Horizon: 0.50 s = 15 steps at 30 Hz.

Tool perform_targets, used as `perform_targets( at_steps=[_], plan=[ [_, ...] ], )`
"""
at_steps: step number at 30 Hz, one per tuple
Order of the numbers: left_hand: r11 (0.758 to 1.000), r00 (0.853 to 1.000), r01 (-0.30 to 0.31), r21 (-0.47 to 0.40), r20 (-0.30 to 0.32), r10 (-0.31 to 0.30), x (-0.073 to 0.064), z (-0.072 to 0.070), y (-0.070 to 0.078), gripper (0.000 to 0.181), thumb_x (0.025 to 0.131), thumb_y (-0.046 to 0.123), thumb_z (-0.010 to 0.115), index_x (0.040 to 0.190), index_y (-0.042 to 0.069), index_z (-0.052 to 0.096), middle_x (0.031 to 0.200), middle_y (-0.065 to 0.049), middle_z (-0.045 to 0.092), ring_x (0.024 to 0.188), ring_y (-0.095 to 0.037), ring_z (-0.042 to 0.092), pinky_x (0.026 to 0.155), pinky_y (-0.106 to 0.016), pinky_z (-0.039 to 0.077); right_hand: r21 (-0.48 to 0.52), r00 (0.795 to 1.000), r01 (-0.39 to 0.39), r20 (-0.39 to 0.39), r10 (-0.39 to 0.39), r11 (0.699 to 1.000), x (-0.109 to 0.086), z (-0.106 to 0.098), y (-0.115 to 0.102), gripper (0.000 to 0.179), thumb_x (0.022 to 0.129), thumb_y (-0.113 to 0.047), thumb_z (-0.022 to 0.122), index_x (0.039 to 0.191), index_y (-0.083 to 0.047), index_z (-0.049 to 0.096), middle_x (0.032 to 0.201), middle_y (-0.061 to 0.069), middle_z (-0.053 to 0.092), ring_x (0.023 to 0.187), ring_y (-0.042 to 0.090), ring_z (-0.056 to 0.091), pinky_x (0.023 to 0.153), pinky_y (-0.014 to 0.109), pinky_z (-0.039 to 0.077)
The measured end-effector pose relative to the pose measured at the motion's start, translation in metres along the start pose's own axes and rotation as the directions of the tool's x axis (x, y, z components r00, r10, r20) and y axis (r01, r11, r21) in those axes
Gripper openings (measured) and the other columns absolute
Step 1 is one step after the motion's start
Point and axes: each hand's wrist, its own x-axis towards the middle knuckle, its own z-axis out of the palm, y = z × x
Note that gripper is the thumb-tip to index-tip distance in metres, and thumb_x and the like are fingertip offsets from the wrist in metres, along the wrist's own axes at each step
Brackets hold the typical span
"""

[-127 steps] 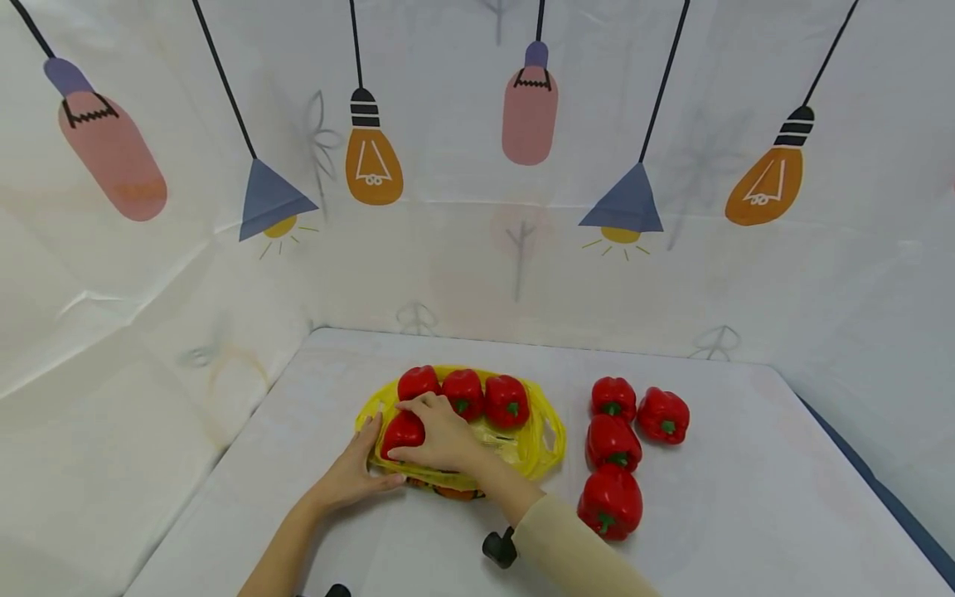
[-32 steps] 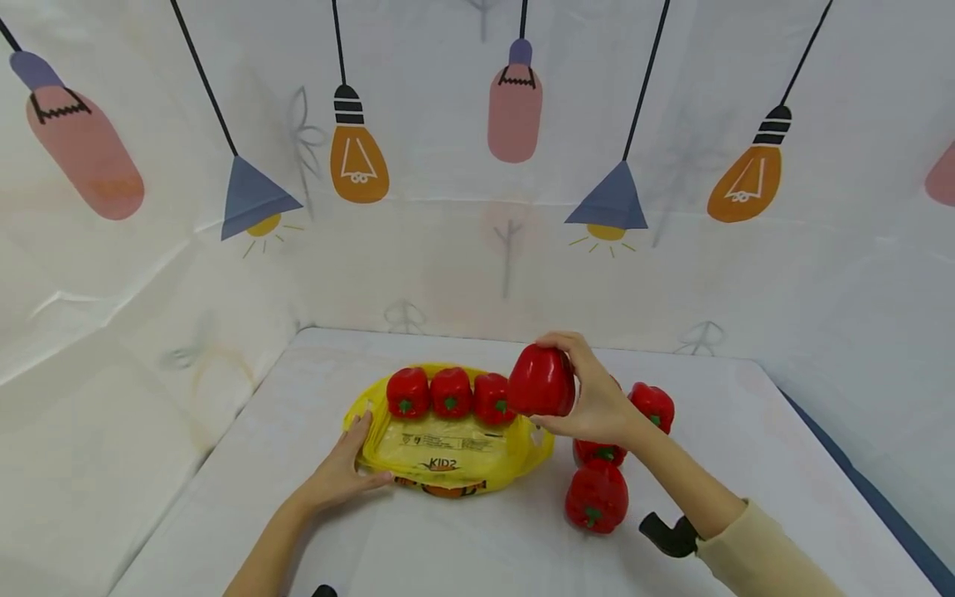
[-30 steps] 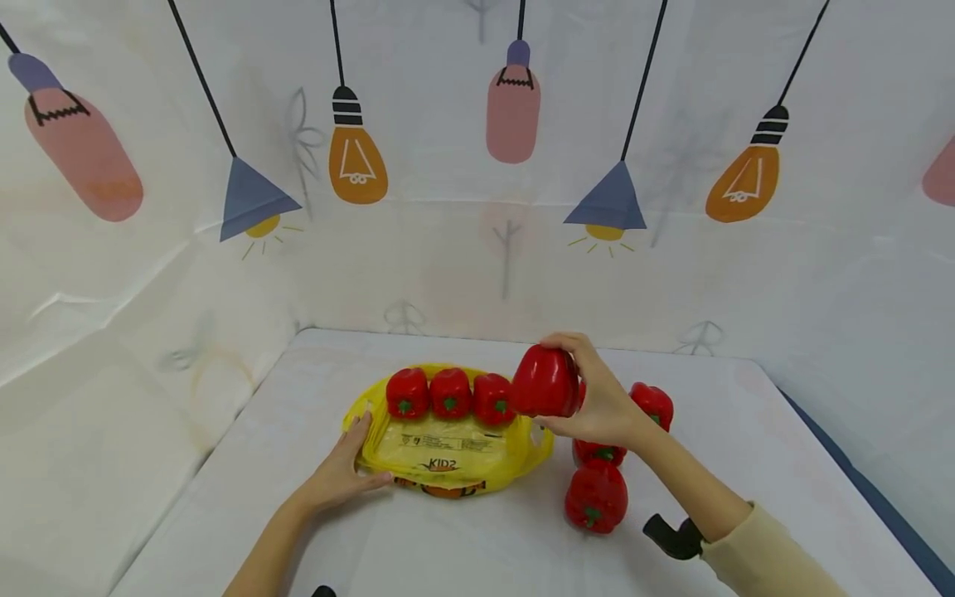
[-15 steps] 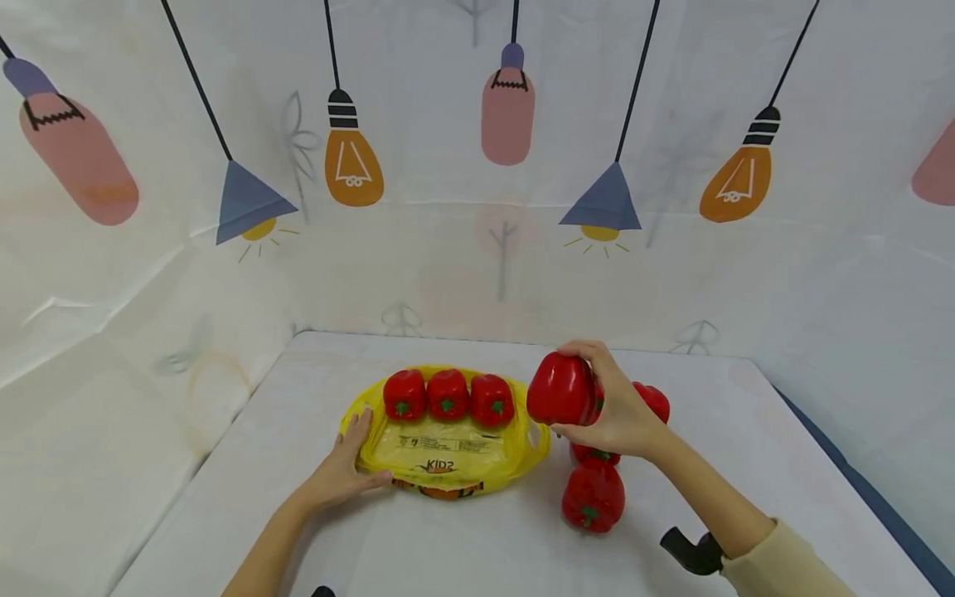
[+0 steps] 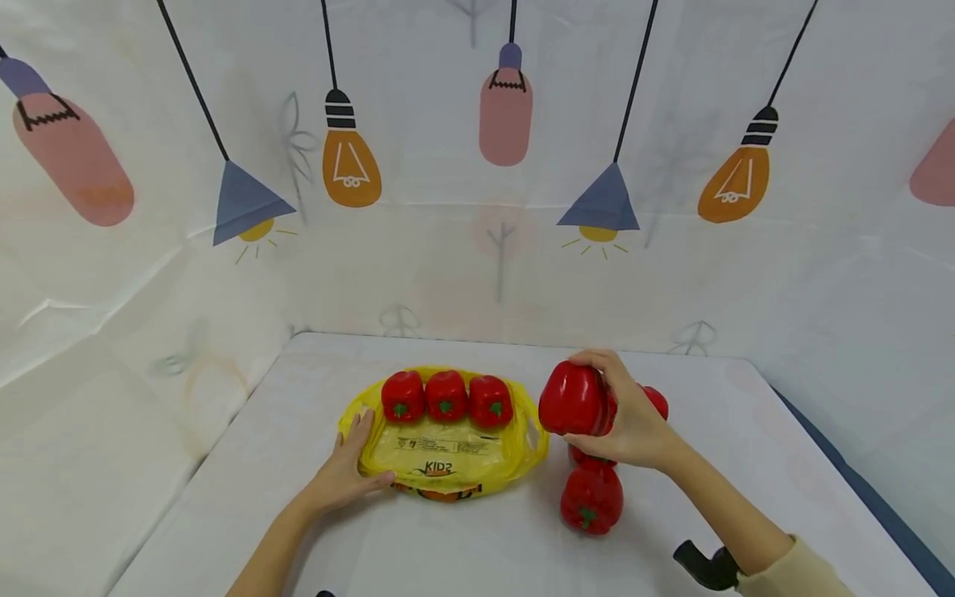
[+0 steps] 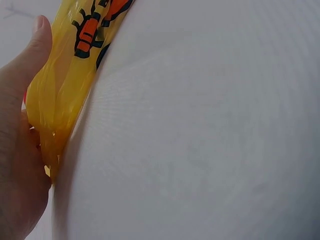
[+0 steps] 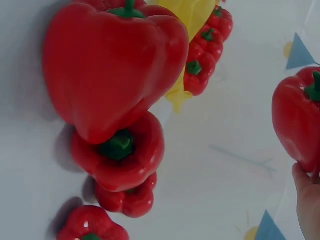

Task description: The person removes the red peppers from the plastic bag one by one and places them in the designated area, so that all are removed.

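My right hand (image 5: 634, 419) grips a red bell pepper (image 5: 569, 400) in the air, right of a yellow plastic bag (image 5: 440, 456). The thumb is under the pepper, the fingers over its top. In the right wrist view this held pepper (image 7: 295, 115) is cut by the right edge. Three red bell peppers (image 5: 446, 395) sit in a row at the back of the bag. My left hand (image 5: 339, 477) lies along the bag's left end, fingers extended on its side and thumb (image 6: 37, 50) straight against its front, where dark and orange print shows.
Several more red bell peppers (image 5: 592, 497) stand on the white table (image 5: 448, 551) right of the bag, partly hidden by the right hand and held pepper. In the right wrist view, a large pepper (image 7: 115, 70) fills the upper left. Behind the table hangs a lamp-printed sheet (image 5: 418, 265).
Earlier my right hand gripped a pepper at the bag's front left; now it holds one beyond the bag's right end. Over the last second it moved right and slightly down. The left hand stays put.
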Motion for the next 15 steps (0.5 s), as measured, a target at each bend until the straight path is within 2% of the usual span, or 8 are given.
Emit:
perform_targets(
  at_steps=[7, 10, 15],
  plan=[
    [1.000, 1.000, 0.002, 0.001, 0.002, -0.002, 0.000, -0.001, 0.003, 0.110, 0.079, 0.042, 0.076, 0.151, -0.006, 0.009, 0.157, -0.026, 0.011, 0.144, -0.041, 0.001, 0.112, -0.060, -0.004, -0.022, 1.000, -0.002, -0.016, 0.001, 1.000, -0.005, -0.011, -0.028, 0.087, 0.056, 0.010, 0.086, 0.128, 0.010, 0.037, 0.126, 0.020, 0.045, 0.116, 0.006, 0.043, 0.078, 0.028, 0.055],
    [1.000, 1.000, 0.000, 0.004, 0.001, 0.000, 0.000, -0.001, 0.003, 0.110, 0.079, 0.042, 0.076, 0.151, -0.006, 0.009, 0.156, -0.027, 0.011, 0.144, -0.041, 0.002, 0.112, -0.061, -0.003, -0.038, 1.000, 0.003, -0.023, -0.004, 0.999, -0.008, -0.014, -0.027, 0.086, 0.056, 0.011, 0.085, 0.127, 0.011, 0.037, 0.125, 0.019, 0.045, 0.115, 0.006, 0.043, 0.078, 0.028, 0.055],
    [1.000, 1.000, 0.007, 0.002, 0.006, -0.007, 0.001, 0.000, 0.003, 0.110, 0.079, 0.042, 0.076, 0.152, -0.005, 0.007, 0.157, -0.027, 0.009, 0.144, -0.041, 0.001, 0.113, -0.060, -0.004, -0.054, 0.999, 0.002, -0.039, -0.004, 0.999, -0.018, -0.014, -0.002, 0.093, 0.055, 0.006, 0.089, 0.132, 0.003, 0.037, 0.129, 0.012, 0.045, 0.117, 0.006, 0.043, 0.078, 0.027, 0.055]
  ],
)
